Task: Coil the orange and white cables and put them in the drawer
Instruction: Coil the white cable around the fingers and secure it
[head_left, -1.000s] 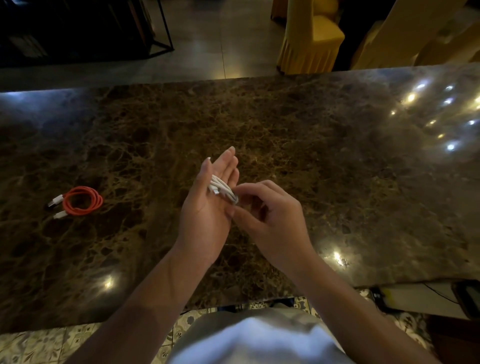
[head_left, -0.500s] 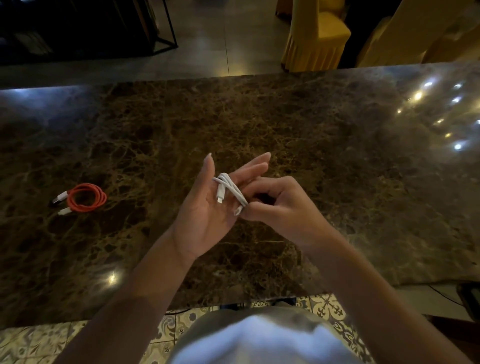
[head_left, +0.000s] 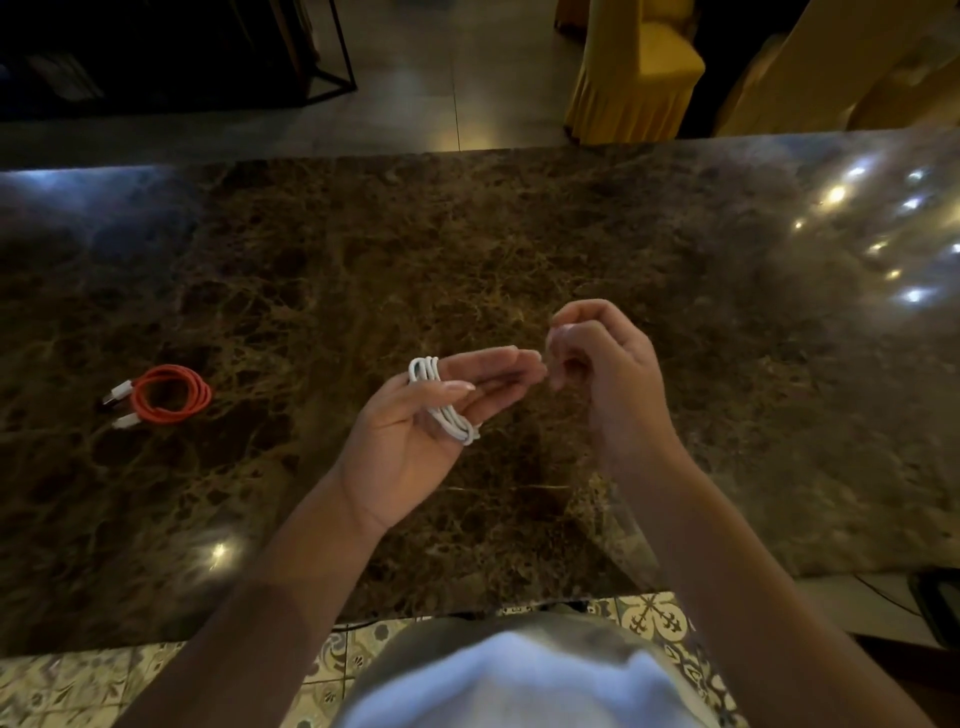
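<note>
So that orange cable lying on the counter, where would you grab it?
Pinch the bundled loops of the orange cable on the side away from its white plugs, coming straight down from above. It lies flat on the counter as a neat ring, so gripping all strands together should keep it coiled.

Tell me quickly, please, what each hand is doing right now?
Left hand: fingers extended, white cable coiled around them.
Right hand: loosely curled, whether it holds anything cannot be told.

A dining hall or restaurant: marble table (head_left: 519, 234), yellow-draped chairs (head_left: 639, 78), patterned floor tiles (head_left: 649, 618).
</note>
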